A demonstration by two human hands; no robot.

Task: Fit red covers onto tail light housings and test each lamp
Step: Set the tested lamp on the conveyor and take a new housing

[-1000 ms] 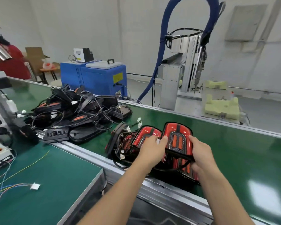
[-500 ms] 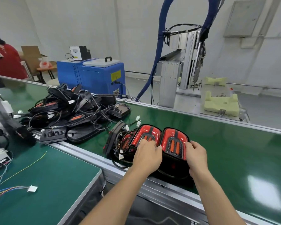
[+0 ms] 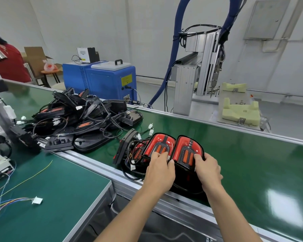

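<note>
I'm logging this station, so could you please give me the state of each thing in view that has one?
Right tail light: red cover on, unlit, on the belt, right hand gripping it.
Left tail light: red cover on, unlit, left hand gripping it.
Pile of black housings: uncovered, wires tangled.
White connector: unplugged, lying on the bench.
Conveyor belt: motion cannot be told.

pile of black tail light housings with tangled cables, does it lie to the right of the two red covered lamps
No, the pile of black tail light housings lies on the green conveyor belt left of the two red covered lamps under the hands.
</note>
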